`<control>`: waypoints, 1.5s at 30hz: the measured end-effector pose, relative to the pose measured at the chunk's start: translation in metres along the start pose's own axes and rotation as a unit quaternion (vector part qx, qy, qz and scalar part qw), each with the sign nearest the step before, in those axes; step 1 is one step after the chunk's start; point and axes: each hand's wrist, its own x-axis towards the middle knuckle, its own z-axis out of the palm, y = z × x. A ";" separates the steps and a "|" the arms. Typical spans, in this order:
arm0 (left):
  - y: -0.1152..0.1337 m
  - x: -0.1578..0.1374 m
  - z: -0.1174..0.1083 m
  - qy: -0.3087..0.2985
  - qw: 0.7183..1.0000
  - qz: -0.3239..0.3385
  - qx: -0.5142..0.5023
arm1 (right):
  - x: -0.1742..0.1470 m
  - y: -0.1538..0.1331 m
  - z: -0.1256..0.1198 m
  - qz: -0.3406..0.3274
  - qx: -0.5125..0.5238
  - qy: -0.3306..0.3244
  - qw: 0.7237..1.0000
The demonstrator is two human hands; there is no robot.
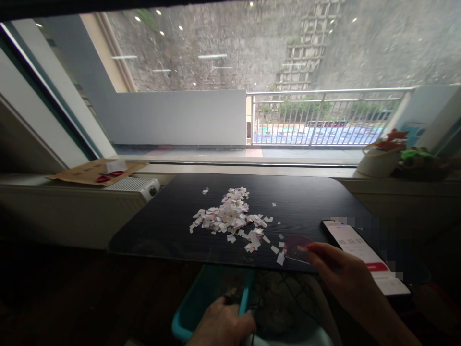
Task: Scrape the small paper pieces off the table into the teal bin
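Observation:
A pile of small white paper scraps (228,214) lies on the black table (298,197), with several loose pieces scattered toward the right front. My right hand (342,269) pinches a thin, see-through pinkish sheet (297,247) at the table's front edge, beside the nearest scraps; its exact kind is unclear. Below the tabletop, my left hand (223,322) is closed around the rim of a teal plastic bin (185,312). The bin's inside is dim and partly hidden under the table.
A phone (360,240) showing a running timer lies at the table's right. On the left ledge, red scissors (104,178) rest on a brown paper envelope (82,173) near a white heater (137,186). A white planter (378,161) stands at the right, by the window.

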 end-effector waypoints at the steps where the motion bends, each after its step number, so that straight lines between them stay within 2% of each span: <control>1: -0.001 0.001 0.002 0.007 1.000 0.009 -0.004 | 0.001 -0.001 0.000 -0.005 0.001 0.003 1.000; 6: -0.003 0.004 0.007 0.031 0.999 0.030 -0.013 | 0.003 -0.006 0.003 -0.022 0.010 0.032 0.999; 11: 0.006 -0.006 -0.009 0.054 0.997 0.035 -0.038 | 0.000 -0.003 0.003 -0.018 0.020 0.001 1.000; 15: 0.011 -0.012 -0.017 0.099 0.993 0.032 -0.048 | 0.012 -0.011 0.013 -0.032 0.035 -0.008 0.999; 18: 0.007 -0.007 -0.013 0.068 0.996 0.035 -0.047 | 0.024 -0.021 0.025 -0.067 0.059 -0.034 0.995; 21: 0.002 -0.003 -0.010 0.045 0.998 0.017 -0.035 | 0.025 -0.025 0.027 -0.071 0.045 -0.051 0.995; 26: 0.003 -0.006 -0.014 0.048 0.997 0.008 -0.067 | 0.010 -0.015 0.009 -0.041 -0.009 -0.009 0.999; 30: 0.007 -0.007 -0.018 0.044 0.996 0.006 -0.072 | 0.006 -0.010 0.001 -0.039 -0.007 0.027 0.999; 36: 0.015 -0.016 -0.022 0.103 0.993 0.009 -0.061 | 0.001 -0.009 0.002 -0.021 0.011 -0.006 1.000; 45: 0.020 -0.018 -0.025 0.091 0.994 -0.011 -0.062 | -0.005 -0.006 0.004 -0.030 0.011 -0.005 0.999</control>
